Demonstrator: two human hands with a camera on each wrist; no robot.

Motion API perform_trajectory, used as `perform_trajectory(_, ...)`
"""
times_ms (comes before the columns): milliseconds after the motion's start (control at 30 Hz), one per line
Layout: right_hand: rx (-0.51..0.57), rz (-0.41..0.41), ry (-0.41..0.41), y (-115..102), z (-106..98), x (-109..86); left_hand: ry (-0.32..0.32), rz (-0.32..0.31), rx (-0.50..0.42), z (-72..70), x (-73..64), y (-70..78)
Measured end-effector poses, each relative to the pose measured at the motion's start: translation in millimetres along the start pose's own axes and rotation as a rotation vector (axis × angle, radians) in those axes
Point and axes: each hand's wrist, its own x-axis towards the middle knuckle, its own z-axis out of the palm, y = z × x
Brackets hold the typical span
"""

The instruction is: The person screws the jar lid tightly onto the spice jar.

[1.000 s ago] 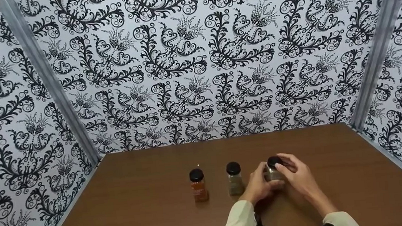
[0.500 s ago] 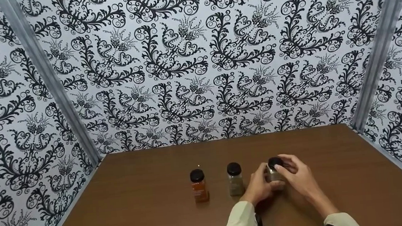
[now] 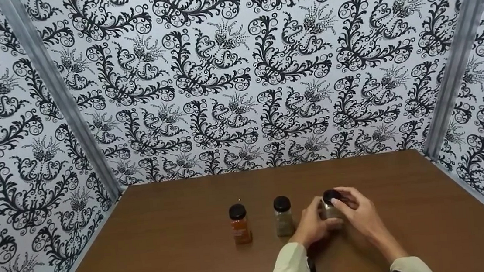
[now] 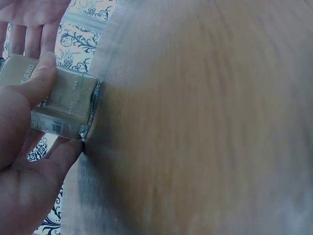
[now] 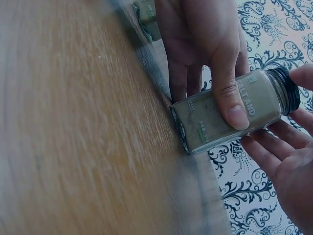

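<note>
A square glass spice jar (image 5: 205, 122) with greyish-beige contents and pale lettering stands upright on the table in the head view. My left hand (image 3: 313, 222) grips its body, the thumb lying across the front. Around the black lid (image 5: 287, 91) my right hand (image 3: 361, 213) closes thumb and fingertips. The left wrist view shows the lower part of the spice jar (image 4: 71, 100) beneath the left thumb, its base right at the tabletop. To the left of the hands stand a second jar (image 3: 284, 223) with grey-green contents and a third jar (image 3: 241, 231) filled with orange spice, both black-lidded.
The brown wooden table (image 3: 167, 230) runs back to a wall (image 3: 220, 89) covered in black-and-white scroll pattern. Similar side panels rise at left and right, with grey strips (image 3: 61, 95) along the corners. The grey-green jar is close beside the left hand.
</note>
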Motion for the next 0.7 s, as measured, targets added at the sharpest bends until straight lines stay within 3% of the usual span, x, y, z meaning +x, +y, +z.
perform_trajectory(367, -0.043, 0.014, -0.034, 1.4, -3.0, -1.1, -0.013, 0.014, 0.004, -1.8, -2.8, 1.3)
perform_trajectory(700, -0.022, -0.017, -0.003, 1.3, -1.1, -0.6, -0.023, 0.007, 0.015, -2.4, -2.2, 1.2)
